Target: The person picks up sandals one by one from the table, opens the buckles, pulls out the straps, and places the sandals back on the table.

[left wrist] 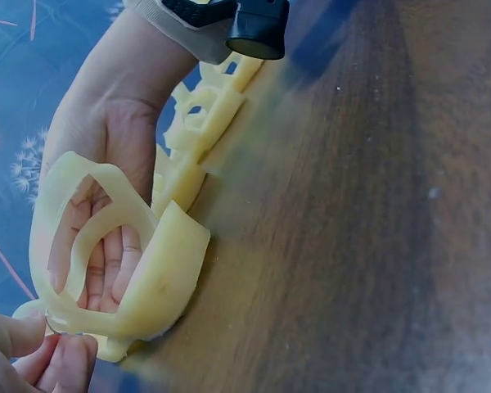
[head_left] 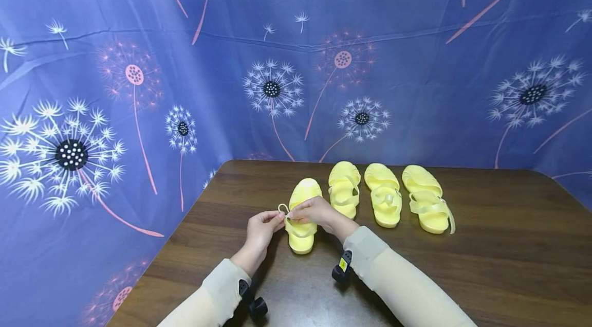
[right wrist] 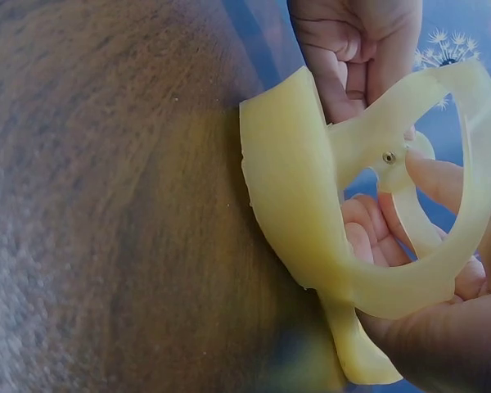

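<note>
One yellow sandal (head_left: 304,191), the leftmost of four on the wooden table (head_left: 509,244), is where both hands meet. It sits a little nearer than the other three, which form a row to its right: the second sandal (head_left: 344,171) just beside it, then the third sandal (head_left: 382,175) and, at the far right, the fourth sandal (head_left: 422,179).

On the worked sandal's left side, the left hand (head_left: 259,233) pinches the strap (head_left: 300,231) narrowly between thumb and fingers. The right hand (head_left: 321,212) reaches across from the right, its fingertips closed on the strap at the same spot. In the right wrist view a small metal stud (right wrist: 389,157) shows there, beside the right thumb.

This looks like the fastening step, stud against strap end, though whether it is being joined or undone I cannot tell. The next move seems to call for steady left fingers while the right thumb presses or works at the stud, without twisting the soft strap.
</note>
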{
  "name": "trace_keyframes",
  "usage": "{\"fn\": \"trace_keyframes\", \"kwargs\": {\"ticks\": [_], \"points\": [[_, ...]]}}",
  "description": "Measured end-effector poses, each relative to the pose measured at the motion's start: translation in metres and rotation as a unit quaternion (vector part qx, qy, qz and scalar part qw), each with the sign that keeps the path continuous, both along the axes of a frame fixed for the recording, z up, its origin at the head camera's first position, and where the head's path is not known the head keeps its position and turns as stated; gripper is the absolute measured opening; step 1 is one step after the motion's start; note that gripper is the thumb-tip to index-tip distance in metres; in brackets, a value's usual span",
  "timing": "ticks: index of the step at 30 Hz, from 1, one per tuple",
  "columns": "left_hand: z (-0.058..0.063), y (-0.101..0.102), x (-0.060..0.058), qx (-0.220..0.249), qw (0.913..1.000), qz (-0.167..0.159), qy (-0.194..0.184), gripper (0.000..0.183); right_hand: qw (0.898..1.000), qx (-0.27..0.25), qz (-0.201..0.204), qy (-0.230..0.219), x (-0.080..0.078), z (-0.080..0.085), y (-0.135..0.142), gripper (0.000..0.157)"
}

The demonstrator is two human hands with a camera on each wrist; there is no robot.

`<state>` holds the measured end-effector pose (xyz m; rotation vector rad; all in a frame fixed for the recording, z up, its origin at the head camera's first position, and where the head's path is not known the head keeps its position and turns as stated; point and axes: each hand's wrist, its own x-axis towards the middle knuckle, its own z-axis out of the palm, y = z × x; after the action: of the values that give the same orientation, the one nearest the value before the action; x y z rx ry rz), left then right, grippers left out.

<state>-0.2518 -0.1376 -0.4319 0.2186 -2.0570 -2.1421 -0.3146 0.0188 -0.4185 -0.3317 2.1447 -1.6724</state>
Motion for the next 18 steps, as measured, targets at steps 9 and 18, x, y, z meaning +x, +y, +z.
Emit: {"fn": "trace_keyframes", "kwargs": {"ticks": [9,18], "points": [[-0.0003,0.0029,-0.0049,-0.045,0.9986,0.025,0.016,0.020,1.000,0.003,-0.005,0.004,-0.0002,-0.0010,-0.0026,0.022],[-0.0008,0.0028,-0.0069,-0.145,0.9879,0.043,0.034,0.016,1.000,0.020,-0.006,0.010,-0.0007,-0.0013,-0.0028,0.021]]}}
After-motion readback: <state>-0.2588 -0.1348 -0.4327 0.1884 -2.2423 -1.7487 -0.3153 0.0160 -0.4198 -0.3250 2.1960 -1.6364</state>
